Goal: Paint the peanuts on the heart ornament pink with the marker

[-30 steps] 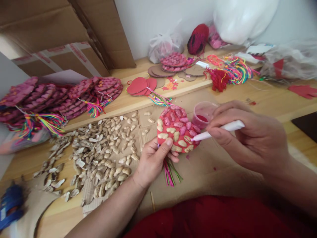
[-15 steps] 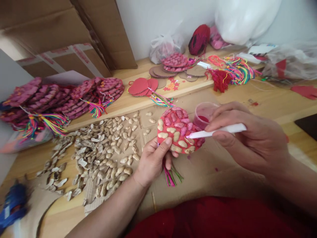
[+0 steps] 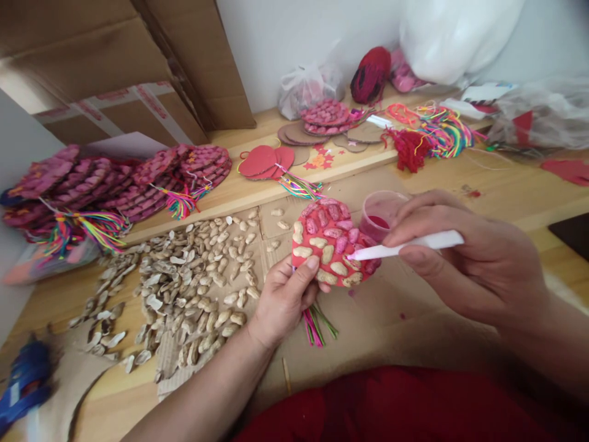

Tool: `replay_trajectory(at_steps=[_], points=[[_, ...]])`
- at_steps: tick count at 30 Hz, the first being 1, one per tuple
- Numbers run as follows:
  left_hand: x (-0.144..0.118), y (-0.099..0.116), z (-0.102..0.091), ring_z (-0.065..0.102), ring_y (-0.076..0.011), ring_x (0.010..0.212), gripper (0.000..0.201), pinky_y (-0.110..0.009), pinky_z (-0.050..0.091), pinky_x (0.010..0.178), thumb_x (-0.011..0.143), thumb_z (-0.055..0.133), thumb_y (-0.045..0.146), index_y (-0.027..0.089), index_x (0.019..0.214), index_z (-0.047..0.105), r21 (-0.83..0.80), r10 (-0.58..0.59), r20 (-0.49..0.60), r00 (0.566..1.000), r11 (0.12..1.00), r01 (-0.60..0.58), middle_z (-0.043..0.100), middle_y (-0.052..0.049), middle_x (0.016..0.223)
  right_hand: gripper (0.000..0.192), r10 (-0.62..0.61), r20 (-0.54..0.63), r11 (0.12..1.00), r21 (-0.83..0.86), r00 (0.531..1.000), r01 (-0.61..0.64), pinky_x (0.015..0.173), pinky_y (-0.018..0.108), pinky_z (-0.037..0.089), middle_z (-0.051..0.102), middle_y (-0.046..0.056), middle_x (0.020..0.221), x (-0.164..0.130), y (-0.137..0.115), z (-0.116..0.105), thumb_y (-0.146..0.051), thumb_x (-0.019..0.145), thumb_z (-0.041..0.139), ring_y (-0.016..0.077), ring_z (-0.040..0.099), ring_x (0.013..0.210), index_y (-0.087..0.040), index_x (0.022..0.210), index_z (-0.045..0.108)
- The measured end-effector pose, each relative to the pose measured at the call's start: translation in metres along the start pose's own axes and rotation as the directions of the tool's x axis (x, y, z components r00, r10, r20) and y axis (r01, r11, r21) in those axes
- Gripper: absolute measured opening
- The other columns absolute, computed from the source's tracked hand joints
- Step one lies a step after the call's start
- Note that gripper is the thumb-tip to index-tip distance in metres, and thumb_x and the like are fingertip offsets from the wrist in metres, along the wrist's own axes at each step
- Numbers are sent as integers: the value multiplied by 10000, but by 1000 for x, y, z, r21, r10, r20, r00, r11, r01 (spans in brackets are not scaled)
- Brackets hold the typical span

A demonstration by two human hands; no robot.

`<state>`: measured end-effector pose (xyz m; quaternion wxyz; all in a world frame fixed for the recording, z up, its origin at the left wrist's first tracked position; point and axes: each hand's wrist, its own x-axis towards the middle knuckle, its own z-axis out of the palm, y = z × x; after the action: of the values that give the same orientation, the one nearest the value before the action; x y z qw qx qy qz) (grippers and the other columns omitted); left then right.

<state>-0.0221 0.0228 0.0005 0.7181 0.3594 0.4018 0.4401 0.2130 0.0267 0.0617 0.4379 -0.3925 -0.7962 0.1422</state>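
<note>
My left hand [image 3: 283, 298] grips the lower left edge of a round red disc [image 3: 332, 240] covered with peanut shells, some painted pink and some bare. A coloured tassel [image 3: 315, 322] hangs below the disc. My right hand [image 3: 464, 255] holds a white brush [image 3: 405, 245] like a pen, its tip touching a shell near the disc's right middle. A small clear cup of red paint [image 3: 380, 215] stands just behind the disc, partly hidden by my right fingers.
Loose peanut shells [image 3: 193, 288] lie spread on cardboard to the left. Stacks of painted discs with tassels [image 3: 124, 184] sit at the back left. Red card circles [image 3: 264, 161], coloured threads [image 3: 437, 132], plastic bags [image 3: 306, 83] and cardboard boxes [image 3: 115, 67] line the back. A blue object [image 3: 25, 383] lies at bottom left.
The brush tip has slid a little leftward and up across the shells on the disc's right side. My left hand keeps the same hold on the disc.
</note>
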Motion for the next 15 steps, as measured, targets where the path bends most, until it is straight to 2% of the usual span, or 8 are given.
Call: replay_trajectory(at_steps=[7, 11, 15], points=[[0, -5, -2, 308, -34, 394, 360, -196, 174, 390, 872, 751, 490, 162, 777, 638, 10, 22, 4, 1000, 1000, -23, 633, 16, 610, 167, 2, -43, 1000, 24, 999, -1, 899, 429, 540, 709, 20, 854, -1, 2, -1, -168, 872, 655, 229, 682, 976, -271, 995, 697], [-2, -8, -1, 306, -34, 404, 371, -202, 186, 396, 890, 733, 498, 161, 759, 653, 50, 53, 12, 999, 997, -54, 617, 21, 618, 160, -14, 19, 1000, -17, 1000, 14, 918, 428, 551, 728, 12, 876, 0, 0, 1, -202, 875, 666, 238, 692, 1011, -290, 1005, 695], [-3, -9, -1, 302, -40, 426, 351, -199, 243, 420, 894, 731, 499, 169, 795, 664, 75, 79, 9, 997, 994, -79, 632, 27, 644, 141, -35, 13, 996, -77, 999, 36, 902, 413, 553, 720, 6, 877, 1, 2, 0, -211, 877, 670, 227, 691, 1000, -292, 992, 683]])
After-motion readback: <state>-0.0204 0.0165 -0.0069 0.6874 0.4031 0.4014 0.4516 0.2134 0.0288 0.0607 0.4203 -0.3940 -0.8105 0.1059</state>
